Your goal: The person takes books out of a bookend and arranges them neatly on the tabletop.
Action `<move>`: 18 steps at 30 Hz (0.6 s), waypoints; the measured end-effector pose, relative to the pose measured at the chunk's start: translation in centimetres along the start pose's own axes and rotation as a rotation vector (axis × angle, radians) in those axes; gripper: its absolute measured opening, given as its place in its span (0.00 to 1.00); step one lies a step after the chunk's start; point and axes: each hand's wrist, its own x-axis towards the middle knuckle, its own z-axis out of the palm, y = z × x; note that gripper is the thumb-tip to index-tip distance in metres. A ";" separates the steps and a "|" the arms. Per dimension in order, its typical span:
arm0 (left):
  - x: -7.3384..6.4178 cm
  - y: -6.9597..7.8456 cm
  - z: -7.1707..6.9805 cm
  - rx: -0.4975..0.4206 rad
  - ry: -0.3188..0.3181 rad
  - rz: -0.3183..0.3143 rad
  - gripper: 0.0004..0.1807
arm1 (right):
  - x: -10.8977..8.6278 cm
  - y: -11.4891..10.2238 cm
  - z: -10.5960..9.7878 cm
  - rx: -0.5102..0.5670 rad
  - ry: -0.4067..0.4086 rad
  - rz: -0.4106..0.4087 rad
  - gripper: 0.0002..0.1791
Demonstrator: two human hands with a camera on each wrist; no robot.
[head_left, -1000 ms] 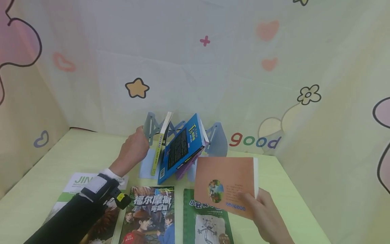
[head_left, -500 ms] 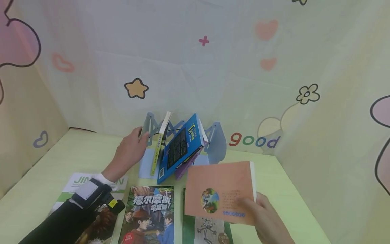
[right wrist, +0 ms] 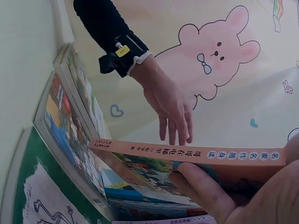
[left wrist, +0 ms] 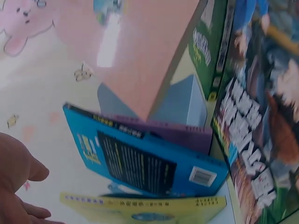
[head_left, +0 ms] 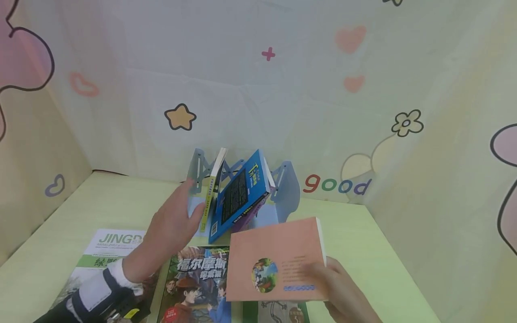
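Note:
My right hand (head_left: 343,287) grips an orange-pink paperback book (head_left: 268,242) by its right edge, thumb on the back cover; its spine shows in the right wrist view. My left hand (head_left: 171,224) is off the bookend, fingers extended and holding nothing, in front of the left side of the rack. The blue-grey metal book rack (head_left: 287,188) stands at the back. In it a yellow-spined book (head_left: 208,197) stands nearly upright at the left, while a blue book (head_left: 242,193) leans right over a purple book (head_left: 248,217).
A white-and-green magazine (head_left: 115,244) lies at the left of the table (head_left: 363,260). Beside it is a comic-style book (head_left: 194,287), then a green book (head_left: 250,312) partly hidden under the held one. A printed cloth (head_left: 299,112) hangs behind and at the sides.
My left hand has let go of the rack's left bookend and moved right and down, its fingers straightening. The orange-pink book has moved left and down with my right hand.

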 end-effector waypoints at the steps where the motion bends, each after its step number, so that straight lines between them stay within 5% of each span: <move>1: -0.5 0.3 0.1 0.002 -0.016 0.019 0.35 | 0.1 0.0 0.1 0.007 -0.001 0.009 0.29; 11: -5.5 3.8 1.6 -0.024 -0.318 0.189 0.31 | 1.0 0.4 1.2 0.092 -0.078 0.065 0.31; 18: -7.5 3.5 2.7 0.001 -0.457 0.321 0.32 | 1.6 0.9 2.6 0.185 -0.061 0.111 0.35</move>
